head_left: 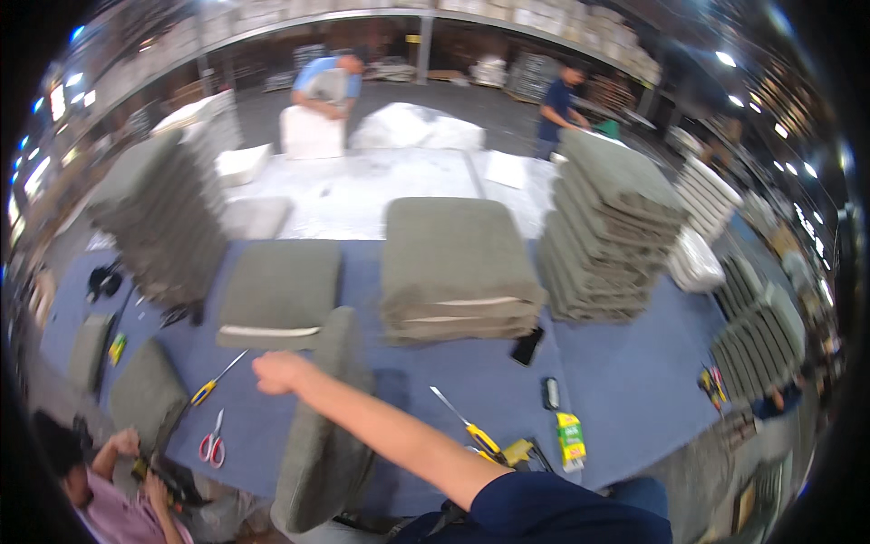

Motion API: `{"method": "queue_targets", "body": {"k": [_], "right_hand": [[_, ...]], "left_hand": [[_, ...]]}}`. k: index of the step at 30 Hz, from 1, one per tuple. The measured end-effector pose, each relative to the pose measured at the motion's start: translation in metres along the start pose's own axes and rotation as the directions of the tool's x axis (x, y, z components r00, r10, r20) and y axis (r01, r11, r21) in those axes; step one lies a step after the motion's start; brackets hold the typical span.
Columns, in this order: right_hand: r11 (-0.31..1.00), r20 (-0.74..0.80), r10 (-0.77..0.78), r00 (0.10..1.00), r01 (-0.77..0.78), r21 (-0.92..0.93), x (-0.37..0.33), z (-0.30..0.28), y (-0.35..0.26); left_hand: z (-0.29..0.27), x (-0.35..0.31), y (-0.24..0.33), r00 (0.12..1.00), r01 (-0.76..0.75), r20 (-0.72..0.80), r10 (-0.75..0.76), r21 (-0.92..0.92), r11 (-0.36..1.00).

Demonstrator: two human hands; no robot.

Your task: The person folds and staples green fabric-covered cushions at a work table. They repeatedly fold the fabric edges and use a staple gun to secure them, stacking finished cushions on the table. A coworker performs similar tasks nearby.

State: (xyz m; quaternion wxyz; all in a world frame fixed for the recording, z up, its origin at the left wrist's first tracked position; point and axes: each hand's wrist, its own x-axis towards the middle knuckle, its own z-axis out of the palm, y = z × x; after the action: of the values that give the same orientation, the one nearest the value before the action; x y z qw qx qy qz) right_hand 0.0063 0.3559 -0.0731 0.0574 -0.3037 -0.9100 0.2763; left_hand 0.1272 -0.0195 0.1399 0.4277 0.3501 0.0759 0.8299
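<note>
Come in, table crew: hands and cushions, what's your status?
Right hand just left of upright cushion. Left hand out of view. Screwdriver and scissors lying nearby, same side.

A head-worn fisheye view looks forward and down, close over the blue table (pixel 634 367), reaching storage shelving (pixel 424 54) far beyond.

Matt, slightly rough cloth covers the upright cushion (pixel 322 440) and the stacked cushions (pixel 458 249) on a smooth, dull-finished worktable (pixel 625 385).
The screwdriver (pixel 485 441) pairs metal with smooth plastic, as do the scissors (pixel 214 447); the phone (pixel 526 347) looks glossy, the white sheeting (pixel 390 184) like shiny plastic.
</note>
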Motion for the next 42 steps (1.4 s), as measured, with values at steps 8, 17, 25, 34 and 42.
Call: {"method": "queue_targets", "body": {"k": [8,17,25,34,42], "right_hand": [[0.973,0.258,-0.138,0.956,0.081,0.217,0.064,0.004,-0.015],[0.966,0.31,-0.027,0.95,-0.055,0.254,0.064,-0.005,-0.04],[0.974,0.264,-0.062,0.962,0.001,0.224,0.058,-0.016,-0.044],[0.973,0.281,-0.044,0.959,-0.022,0.23,0.05,-0.02,-0.052],[0.966,0.308,-0.142,0.941,0.064,0.25,0.072,0.0,-0.046]], "left_hand": [[-0.027,-0.039,0.021,0.783,-0.555,-0.161,0.6,0.255,0.792],[-0.042,-0.06,0.032,0.611,-0.745,0.182,0.77,0.461,0.482],[-0.036,-0.04,0.022,0.454,-0.756,0.274,0.848,0.621,0.205],[-0.034,-0.033,0.025,0.368,-0.793,0.289,0.884,0.595,0.136],[-0.017,-0.034,0.023,0.301,-0.782,0.112,0.947,0.597,0.178]]}}
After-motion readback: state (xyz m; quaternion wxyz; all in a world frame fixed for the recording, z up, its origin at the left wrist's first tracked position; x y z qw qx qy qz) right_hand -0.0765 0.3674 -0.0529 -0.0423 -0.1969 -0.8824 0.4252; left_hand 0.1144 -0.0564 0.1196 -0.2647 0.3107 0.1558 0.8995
